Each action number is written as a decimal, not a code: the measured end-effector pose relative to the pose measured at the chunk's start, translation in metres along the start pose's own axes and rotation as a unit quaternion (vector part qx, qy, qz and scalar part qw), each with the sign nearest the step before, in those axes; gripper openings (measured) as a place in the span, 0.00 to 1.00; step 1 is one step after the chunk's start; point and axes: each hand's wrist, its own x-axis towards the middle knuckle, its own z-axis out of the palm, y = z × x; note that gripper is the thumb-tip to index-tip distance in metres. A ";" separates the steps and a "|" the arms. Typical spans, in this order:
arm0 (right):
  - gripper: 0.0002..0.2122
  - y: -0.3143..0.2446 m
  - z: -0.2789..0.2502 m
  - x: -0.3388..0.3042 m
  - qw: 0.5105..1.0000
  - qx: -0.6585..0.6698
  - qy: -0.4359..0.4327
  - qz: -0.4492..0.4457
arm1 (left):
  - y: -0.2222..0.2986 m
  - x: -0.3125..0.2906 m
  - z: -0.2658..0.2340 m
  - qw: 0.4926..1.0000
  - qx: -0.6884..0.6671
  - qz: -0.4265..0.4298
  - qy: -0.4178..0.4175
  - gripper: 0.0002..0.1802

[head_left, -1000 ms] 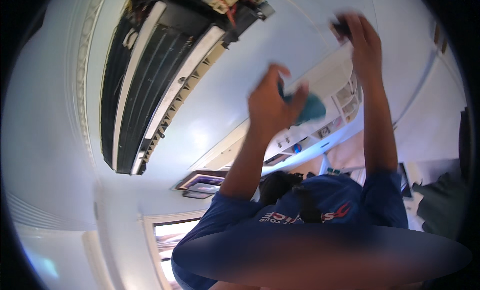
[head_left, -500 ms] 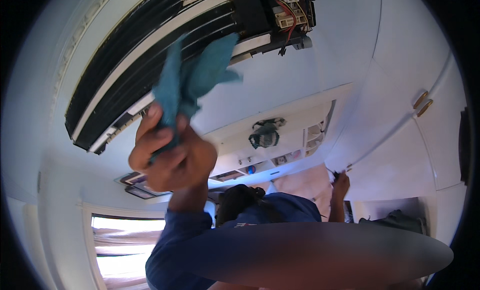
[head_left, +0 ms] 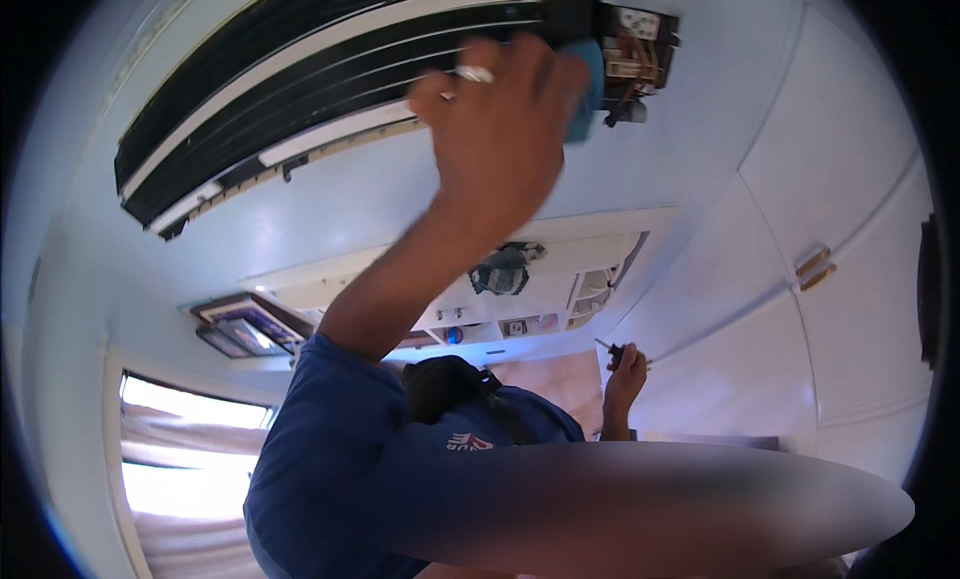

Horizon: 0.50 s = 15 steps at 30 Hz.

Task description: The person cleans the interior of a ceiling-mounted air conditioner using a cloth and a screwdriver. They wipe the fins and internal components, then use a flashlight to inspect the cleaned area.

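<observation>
My left hand [head_left: 505, 129] is raised in front of an opened wall air conditioner [head_left: 330, 59], its back toward me and a ring on one finger. Its fingers are curled, with a teal cloth [head_left: 590, 94] showing past their right side near the unit's right end; most of the cloth is hidden behind the hand. Exposed wiring [head_left: 635, 59] and connectors sit just right of the cloth. Lower down on the right, my right hand [head_left: 625, 374] is closed around a small screwdriver [head_left: 617, 356], its thin shaft pointing up and left.
Framed pictures [head_left: 250, 324] hang at the left above a bright curtained window [head_left: 190, 469]. White cupboard doors with brass handles [head_left: 815, 269] stand on the right. Behind my arm are a white shelf unit [head_left: 590, 304] and a bunched patterned cloth [head_left: 503, 274].
My left hand has moved up and right with the teal cloth, from below the unit to its right end. The view has shifted a little; my right hand still holds the screwdriver.
</observation>
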 end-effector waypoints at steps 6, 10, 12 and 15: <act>0.19 0.036 -0.016 -0.010 0.994 -0.086 -0.043 0.049 | -0.014 -0.186 -0.020 0.942 -0.275 -0.018 -0.191 0.12; 0.21 0.049 -0.025 -0.003 0.987 -0.137 -0.065 0.060 | -0.069 -0.328 -0.054 0.764 -0.279 -0.446 -0.375 0.11; 0.22 0.049 -0.020 0.005 0.988 -0.128 -0.078 0.033 | -0.089 -0.374 -0.083 0.723 -0.193 -0.562 -0.353 0.16; 0.17 0.028 0.003 0.018 0.993 -0.041 -0.064 0.091 | -0.106 -0.405 -0.118 0.652 -0.133 -0.717 -0.208 0.26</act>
